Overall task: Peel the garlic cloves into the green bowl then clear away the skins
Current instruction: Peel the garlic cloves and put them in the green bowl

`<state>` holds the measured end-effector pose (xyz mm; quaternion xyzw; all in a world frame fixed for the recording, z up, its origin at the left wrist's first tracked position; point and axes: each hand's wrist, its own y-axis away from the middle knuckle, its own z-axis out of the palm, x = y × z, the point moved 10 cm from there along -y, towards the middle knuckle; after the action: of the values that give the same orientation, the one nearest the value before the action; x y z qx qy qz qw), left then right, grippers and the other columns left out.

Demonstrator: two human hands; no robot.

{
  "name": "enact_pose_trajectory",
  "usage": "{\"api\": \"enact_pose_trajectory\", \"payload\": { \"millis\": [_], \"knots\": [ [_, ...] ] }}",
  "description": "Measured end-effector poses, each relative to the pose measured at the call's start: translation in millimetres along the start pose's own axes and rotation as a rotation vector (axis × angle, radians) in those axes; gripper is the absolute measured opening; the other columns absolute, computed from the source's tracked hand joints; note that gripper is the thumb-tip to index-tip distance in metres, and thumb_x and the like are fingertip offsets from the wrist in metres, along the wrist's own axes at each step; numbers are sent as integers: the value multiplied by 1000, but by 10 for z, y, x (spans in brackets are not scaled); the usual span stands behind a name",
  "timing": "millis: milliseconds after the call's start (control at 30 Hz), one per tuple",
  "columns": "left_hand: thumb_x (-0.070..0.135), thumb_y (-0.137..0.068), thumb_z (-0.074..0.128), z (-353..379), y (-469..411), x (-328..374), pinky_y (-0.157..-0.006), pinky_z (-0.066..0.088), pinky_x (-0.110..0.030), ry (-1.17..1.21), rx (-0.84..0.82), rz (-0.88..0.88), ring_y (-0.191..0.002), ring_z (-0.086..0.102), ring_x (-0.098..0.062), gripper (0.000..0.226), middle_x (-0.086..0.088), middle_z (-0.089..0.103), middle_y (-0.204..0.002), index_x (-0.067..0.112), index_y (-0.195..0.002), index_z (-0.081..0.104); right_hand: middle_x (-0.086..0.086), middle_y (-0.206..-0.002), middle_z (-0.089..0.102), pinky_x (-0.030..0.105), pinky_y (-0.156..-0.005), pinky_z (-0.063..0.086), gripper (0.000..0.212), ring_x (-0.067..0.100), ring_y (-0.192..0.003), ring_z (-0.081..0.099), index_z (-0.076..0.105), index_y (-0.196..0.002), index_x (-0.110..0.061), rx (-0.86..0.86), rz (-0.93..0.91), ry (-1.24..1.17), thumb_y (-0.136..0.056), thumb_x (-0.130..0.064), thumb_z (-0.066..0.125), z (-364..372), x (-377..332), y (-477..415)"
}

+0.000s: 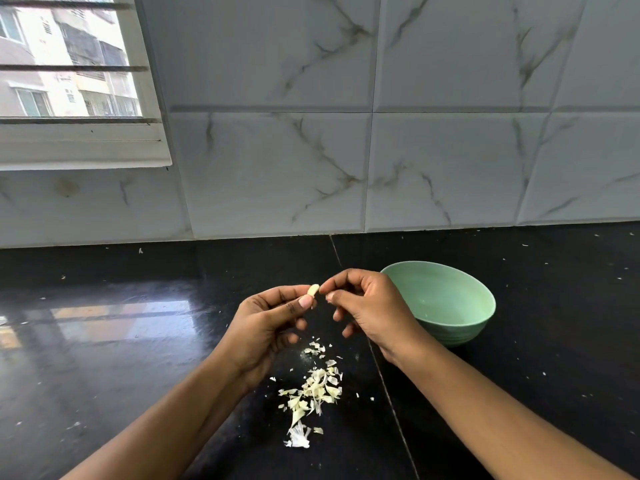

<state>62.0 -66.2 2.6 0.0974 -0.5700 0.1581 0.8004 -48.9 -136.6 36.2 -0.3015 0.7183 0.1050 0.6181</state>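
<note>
- A person stands at a dark polished counter point(104, 341), both bare forearms reaching in, and works a single garlic clove point(313, 290) in the air above it.
- The left hand point(270, 323) pinches the clove's lower end between thumb and forefinger. The other fingers curl loosely underneath, a hold that seems meant to steady the clove while leaving its tip free.
- The right hand point(367, 306) meets it from the other side, forefinger and thumb nipping at the clove's upper end, apparently to catch an edge of skin. Whether a scrap of skin sits between those fingertips is too small to tell.
- The clove shows pale and mostly bare, so the peeling of this one looks nearly done.
- The green bowl point(460, 332) stands upright on the counter just behind and beside the right hand, likely placed there for a short drop once the clove is clean. The part of its inside that shows holds no cloves, and the near left part is hidden by the hand.
- A loose heap of skins point(317, 389) lies on the counter directly below the hands and between the forearms, where the peelings appear to fall. Smaller flecks are scattered wider across the dark stone.
- By that evidence the clearing-away has not begun, and the scattered flecks may need more than one sweep.
- Marbled wall tiles point(450, 150) and a barred window point(69, 64) close the scene behind.
</note>
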Motion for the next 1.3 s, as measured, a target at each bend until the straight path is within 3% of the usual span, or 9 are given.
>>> {"api": "enact_pose_trajectory", "payload": {
  "millis": [133, 200, 333, 433, 667, 833, 1100, 1300],
  "knots": [
    [8, -68, 66, -15, -11, -44, -34, 43, -13, 77, -5, -66, -43, 55, -4, 22, 0, 65, -67, 5, -90, 69, 1, -81, 69, 26, -52, 56, 16, 9, -66, 68, 69, -92, -15, -171, -21, 389, -92, -6, 56, 114, -12, 30],
    [9, -68, 66, -17, -9, -50, -34, 44, -13, 87, -11, -84, -44, 56, -4, 22, 0, 65, -68, 6, -89, 70, -2, -81, 71, 25, -54, 57, 17, 10, -64, 70, 70, -96, -17, -183, -71, 477, -90, -6, 58, 120, -73, 51],
    [9, -68, 65, 5, 6, -59, -35, 45, -13, 102, -31, -107, -46, 58, -4, 23, -1, 67, -69, 7, -90, 72, -1, -65, 70, 19, -46, 49, 7, 10, -52, 66, 71, -78, -17, -51, -200, 428, -78, -10, 74, -32, -281, 44],
    [9, -69, 65, 35, 15, -77, -35, 46, -14, 114, -54, -123, -47, 58, -4, 19, -1, 66, -70, 9, -85, 75, -6, -61, 61, 23, -45, 49, 16, 6, -50, 57, 68, -75, -20, 19, -276, 400, -70, -15, 82, -116, -365, 42],
    [8, -69, 65, 61, 29, -99, -35, 46, -14, 125, -75, -153, -46, 60, -5, 26, -2, 67, -69, 10, -94, 68, -5, -79, 65, 24, -50, 55, 19, 8, -68, 68, 66, -96, -22, -78, -292, 324, -85, -7, 67, 6, -329, 51],
    [6, -69, 65, 73, 37, -107, -35, 46, -15, 139, -94, -169, -47, 61, -7, 25, -2, 66, -66, 11, -93, 64, 1, -76, 70, 29, -55, 58, 11, 12, -71, 68, 71, -89, -18, -110, -310, 274, -84, -8, 68, 32, -348, 53],
    [25, -70, 69, -4, 56, 176, -43, 47, -19, -322, 2, 98, -55, 63, -10, 24, -9, 73, -77, 5, -84, 72, 4, -66, 69, 38, -56, 56, 1, 21, -62, 68, 71, -83, -18, -64, -319, 386, -83, -19, 71, -17, -312, 19],
    [25, -72, 74, 28, 104, 305, -49, 50, -23, -587, 23, 277, -58, 66, -12, 13, -6, 71, -65, 16, -82, 75, 1, -66, 69, 34, -53, 56, 3, 17, -59, 67, 71, -82, -17, -68, -311, 410, -83, -19, 71, -12, -311, 20]
  ]
}}
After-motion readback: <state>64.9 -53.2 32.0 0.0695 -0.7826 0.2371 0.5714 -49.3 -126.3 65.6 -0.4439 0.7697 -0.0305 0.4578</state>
